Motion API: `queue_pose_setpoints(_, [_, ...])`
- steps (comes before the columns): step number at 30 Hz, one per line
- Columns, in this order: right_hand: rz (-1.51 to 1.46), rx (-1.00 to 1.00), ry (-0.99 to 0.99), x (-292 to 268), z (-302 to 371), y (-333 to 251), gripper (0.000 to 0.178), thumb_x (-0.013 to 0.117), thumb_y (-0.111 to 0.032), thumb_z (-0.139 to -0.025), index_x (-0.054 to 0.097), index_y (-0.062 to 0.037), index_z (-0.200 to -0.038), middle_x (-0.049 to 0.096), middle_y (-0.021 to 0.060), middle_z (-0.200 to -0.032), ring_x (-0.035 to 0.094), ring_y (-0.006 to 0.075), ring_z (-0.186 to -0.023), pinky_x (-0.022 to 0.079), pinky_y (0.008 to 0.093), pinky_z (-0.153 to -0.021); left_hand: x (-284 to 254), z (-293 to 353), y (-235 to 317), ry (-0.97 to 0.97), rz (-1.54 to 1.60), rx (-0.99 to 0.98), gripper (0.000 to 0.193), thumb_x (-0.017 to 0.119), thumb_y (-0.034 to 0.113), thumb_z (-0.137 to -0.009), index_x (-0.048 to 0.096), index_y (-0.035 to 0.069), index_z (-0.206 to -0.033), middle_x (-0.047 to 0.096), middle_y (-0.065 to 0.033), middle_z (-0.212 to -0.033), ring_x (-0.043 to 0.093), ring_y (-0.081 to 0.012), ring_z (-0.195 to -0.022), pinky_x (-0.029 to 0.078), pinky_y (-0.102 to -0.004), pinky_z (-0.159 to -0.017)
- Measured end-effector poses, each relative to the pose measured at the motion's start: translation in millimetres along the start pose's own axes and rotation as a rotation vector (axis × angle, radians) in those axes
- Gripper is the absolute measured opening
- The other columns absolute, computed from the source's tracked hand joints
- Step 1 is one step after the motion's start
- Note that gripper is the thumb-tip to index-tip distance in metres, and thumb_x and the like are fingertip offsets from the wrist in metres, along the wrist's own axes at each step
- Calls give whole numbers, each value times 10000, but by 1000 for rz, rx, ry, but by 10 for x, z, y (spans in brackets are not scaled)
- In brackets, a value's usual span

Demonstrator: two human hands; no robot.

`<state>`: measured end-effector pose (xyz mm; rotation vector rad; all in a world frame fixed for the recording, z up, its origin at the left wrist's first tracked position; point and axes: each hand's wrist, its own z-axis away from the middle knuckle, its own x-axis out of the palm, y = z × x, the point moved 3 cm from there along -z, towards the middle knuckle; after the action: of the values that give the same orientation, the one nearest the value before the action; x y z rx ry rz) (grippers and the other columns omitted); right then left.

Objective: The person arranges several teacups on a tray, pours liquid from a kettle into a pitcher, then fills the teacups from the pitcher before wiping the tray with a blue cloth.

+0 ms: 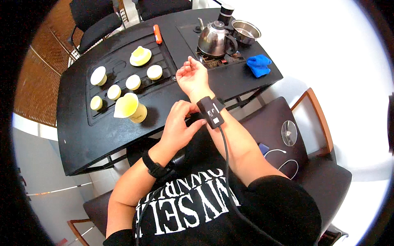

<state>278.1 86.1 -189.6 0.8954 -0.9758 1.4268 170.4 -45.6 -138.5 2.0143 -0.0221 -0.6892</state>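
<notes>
A black box-shaped device (211,112) is strapped to my right wrist, and a cable runs from it down across my shirt. My left hand (177,125) is at the inner side of that wrist. Its thumb and fingers close on the black wrist strap beside the device; part of the strap is hidden. My right hand (193,77) is turned palm up over the table edge, with loosely curled fingers and nothing in it. A black band (154,166) circles my left wrist.
On the black table (164,96), a yellow pitcher (132,108), several small cups (133,82) and a lidded bowl (140,56) stand left. An orange tube (157,34) lies behind. A kettle (213,41), steel pot (245,33) and blue cloth (259,65) are right. A chair (271,127) stands beside me.
</notes>
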Motion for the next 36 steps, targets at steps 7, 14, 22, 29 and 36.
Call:
queue_pose_setpoints(7, [80,-207,10,1,-16,-70,92,595,-167,-883,602,-87,-926,541,-15,-691,492,101,-569,432,253,-550,125,97,-86,-27,169,-73,351,716,67,-729,526,18,-1020,503,-78,-932,518,-207,-890,436,-303,-810])
queue_pose_setpoints(14, [633,-697,-279,284,183,-107,105,559,-143,-916,599,-52,-949,558,2,-730,503,77,-608,429,220,-555,138,60,-80,-194,354,-141,527,700,-7,-698,562,52,-1203,509,-49,-1003,498,-186,-1013,378,-303,-949])
queue_pose_setpoints(22, [182,-263,-299,523,234,-230,138,537,-180,-919,620,-72,-932,527,-6,-668,483,93,-583,415,242,-563,135,88,73,-39,336,36,481,713,24,-702,586,65,-1164,509,-85,-1000,465,-251,-1020,374,-336,-939])
queue_pose_setpoints(29, [-131,260,-541,844,597,41,193,532,-222,-913,624,-54,-887,480,-12,-659,449,100,-586,386,272,-604,-10,86,67,-38,229,80,323,742,98,-716,564,56,-981,527,-90,-997,496,-267,-1000,387,-355,-920])
queue_pose_setpoints(36, [-215,373,-630,1019,827,163,190,533,-209,-907,609,-37,-881,451,-13,-651,430,91,-579,371,254,-600,13,155,-119,-166,21,191,370,732,161,-714,575,53,-1030,539,-119,-1062,468,-330,-1055,357,-412,-946])
